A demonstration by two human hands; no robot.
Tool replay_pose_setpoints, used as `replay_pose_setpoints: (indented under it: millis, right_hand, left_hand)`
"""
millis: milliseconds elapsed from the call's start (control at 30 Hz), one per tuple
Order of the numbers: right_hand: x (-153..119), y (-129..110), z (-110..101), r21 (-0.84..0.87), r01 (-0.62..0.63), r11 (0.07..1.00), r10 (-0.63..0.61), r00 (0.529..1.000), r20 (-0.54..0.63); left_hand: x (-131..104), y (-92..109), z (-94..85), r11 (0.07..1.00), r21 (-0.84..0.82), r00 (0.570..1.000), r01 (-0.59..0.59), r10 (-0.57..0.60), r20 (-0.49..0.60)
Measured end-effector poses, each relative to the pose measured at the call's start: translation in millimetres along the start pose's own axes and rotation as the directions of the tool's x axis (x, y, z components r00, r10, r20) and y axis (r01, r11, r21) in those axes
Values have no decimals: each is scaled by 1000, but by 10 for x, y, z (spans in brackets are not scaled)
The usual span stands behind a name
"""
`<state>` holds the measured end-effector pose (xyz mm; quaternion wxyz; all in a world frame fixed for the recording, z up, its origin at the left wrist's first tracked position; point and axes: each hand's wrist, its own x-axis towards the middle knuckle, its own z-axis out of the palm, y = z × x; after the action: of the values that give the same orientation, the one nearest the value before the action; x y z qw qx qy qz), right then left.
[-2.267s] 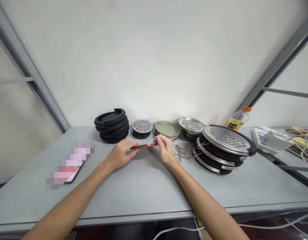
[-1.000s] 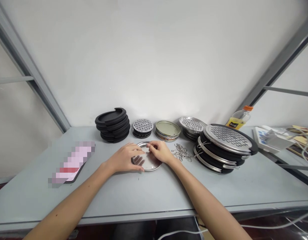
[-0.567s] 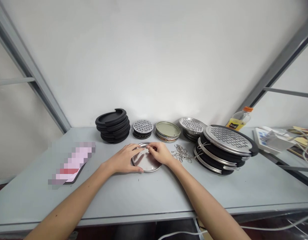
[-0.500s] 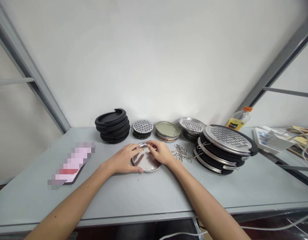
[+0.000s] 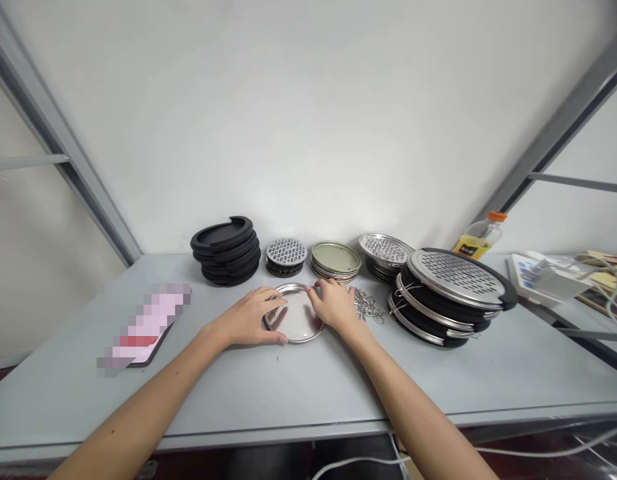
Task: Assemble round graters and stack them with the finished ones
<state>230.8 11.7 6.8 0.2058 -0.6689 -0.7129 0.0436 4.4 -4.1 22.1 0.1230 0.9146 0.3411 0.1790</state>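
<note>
One metal disc (image 5: pixel 295 319), grey table (image 5: pixel 268 397), pale wall (image 5: pixel 308 120)

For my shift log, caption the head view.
Left hand and right hand flank a shiny rimmed disc on a gray table.

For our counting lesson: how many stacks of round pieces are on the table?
5. Left to right: black pieces, small grey-topped discs, greenish-topped discs, silver-topped plates, large black-and-silver stack. The lone silver disc isn't counted.

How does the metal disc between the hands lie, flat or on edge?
Flat: the metal disc lies on the table, its broad face upward.
</note>
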Motion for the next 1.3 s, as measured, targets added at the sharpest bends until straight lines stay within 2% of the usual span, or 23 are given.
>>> replay_pose_setpoints:
  millis: [167, 333, 467, 633, 800, 967, 1100, 1200, 1300]
  right_hand:
    - [24, 11, -39, 10, -106, 994, 106, 994, 37]
    - [-4, -13, -75, -45, -101, 994, 104, 992, 66]
    - [-38, -42, -72, -67, -32, 997, 37, 996, 84]
    - [-52, -63, -73, -12, 87, 996, -85, 990, 116]
    - [-31, -4, -15, 102, 267, 958, -277, 955, 108]
    - [-6, 31, 29, 157, 328, 931, -345, 934, 95]
    - [8, 22, -8, 112, 305, 946, -311, 949, 46]
    - [22, 25, -45, 45, 198, 979, -198, 980, 12]
    - [46, 49, -51, 48, 103, 993, -105, 994, 30]
  left_hand:
    - [2, 7, 5, 1000, 6, 1000, 3, -3, 13]
    - [11, 5, 11, 1000, -4, 1000, 1, -1, 12]
    - [11, 5, 11, 1000, 13, 1000, 0, 0, 23]
    - [5, 2, 12, 1000, 3, 1000, -5, 5, 16]
    - [10, 35, -13, 1000, 20, 1000, 5, -6, 31]
    - [17, 52, -21, 995, 63, 997, 71, -71, 3]
    - [25, 42, -22, 979, 65, 980, 194, -190, -60]
    - [31, 36, -43, 962, 61, 963, 265, -260, -76]
    - [35, 26, -65, 938, 55, 937, 343, -336, -99]
